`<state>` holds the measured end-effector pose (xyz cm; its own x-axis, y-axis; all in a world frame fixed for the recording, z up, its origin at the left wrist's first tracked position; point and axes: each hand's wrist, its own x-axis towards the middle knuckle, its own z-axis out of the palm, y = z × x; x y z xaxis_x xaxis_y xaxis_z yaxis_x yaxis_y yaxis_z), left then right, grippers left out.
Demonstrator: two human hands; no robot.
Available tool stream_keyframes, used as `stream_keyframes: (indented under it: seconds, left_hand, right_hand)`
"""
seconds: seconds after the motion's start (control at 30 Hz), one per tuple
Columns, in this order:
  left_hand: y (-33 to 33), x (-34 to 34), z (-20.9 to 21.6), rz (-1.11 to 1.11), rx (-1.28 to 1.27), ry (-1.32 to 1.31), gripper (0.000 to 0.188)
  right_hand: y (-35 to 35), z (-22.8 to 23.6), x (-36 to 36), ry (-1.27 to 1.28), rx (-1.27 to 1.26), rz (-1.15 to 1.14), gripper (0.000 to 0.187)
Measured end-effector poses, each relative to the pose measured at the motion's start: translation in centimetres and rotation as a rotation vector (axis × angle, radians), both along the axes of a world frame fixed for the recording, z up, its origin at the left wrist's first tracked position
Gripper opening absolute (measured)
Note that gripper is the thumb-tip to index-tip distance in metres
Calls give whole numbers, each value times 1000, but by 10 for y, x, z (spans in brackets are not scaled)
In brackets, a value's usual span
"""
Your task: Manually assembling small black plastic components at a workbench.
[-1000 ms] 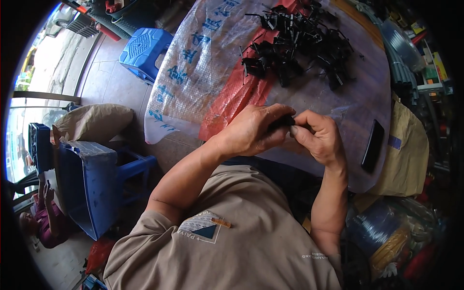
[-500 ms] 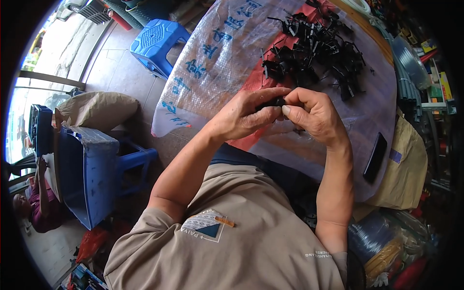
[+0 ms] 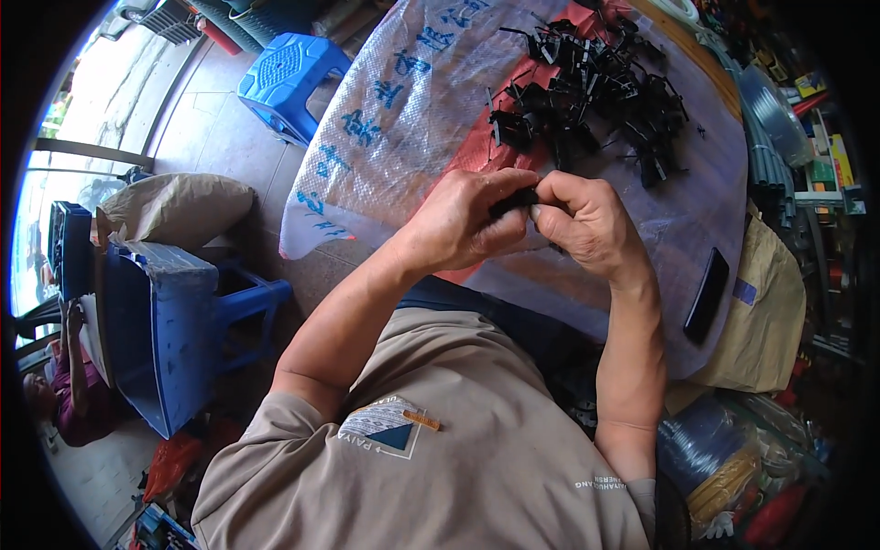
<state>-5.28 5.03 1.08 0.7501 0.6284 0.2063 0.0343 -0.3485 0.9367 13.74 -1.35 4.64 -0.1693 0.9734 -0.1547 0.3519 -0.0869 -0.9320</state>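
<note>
Over the desk (image 3: 704, 53), a pale woven sheet (image 3: 390, 128) with a red stripe; near the desk's right edge, a black phone-like slab (image 3: 707, 295). Left of the desk, a blue stool (image 3: 287, 75); farther left of it, a tan sack (image 3: 188, 209) and a blue bin (image 3: 179, 321). Right of the desk, brown paper (image 3: 768, 316), a clear coil (image 3: 779, 117).

Both forearms (image 3: 348, 316) angled inward, fingers (image 3: 561, 189) curled close together

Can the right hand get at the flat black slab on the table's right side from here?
Probably yes: the slab lies uncovered beside the right forearm, with only bare sheet between. The right hand is occupied, though, at the small black part.
</note>
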Motion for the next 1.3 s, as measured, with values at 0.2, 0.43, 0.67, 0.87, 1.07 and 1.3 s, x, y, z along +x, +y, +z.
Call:
stream_keyframes:
  seconds: [0.2, 0.43, 0.67, 0.87, 1.07, 1.3]
  left_hand:
    - [9, 2, -12, 74, -915, -392, 33]
    - [18, 8, -20, 69, -1299, -584, 20]
    - [16, 30, -19, -76, -1259, -623, 10]
    - [9, 48, 10, -37, -731, -154, 31]
    - [-11, 70, 28, 47, -191, -165, 53]
    - [-22, 75, 40, 22, -138, -169, 26]
  right_hand:
    - [28, -6, -1, -205, 369, -173, 20]
    - [54, -37, 19, -521, 815, -159, 23]
    - [1, -29, 50, 420, 397, -556, 20]
    - [-24, -28, 55, 647, 450, -650, 17]
    - [-33, -21, 37, 564, 555, -616, 17]
    - [-48, -15, 31, 427, 564, -505, 20]
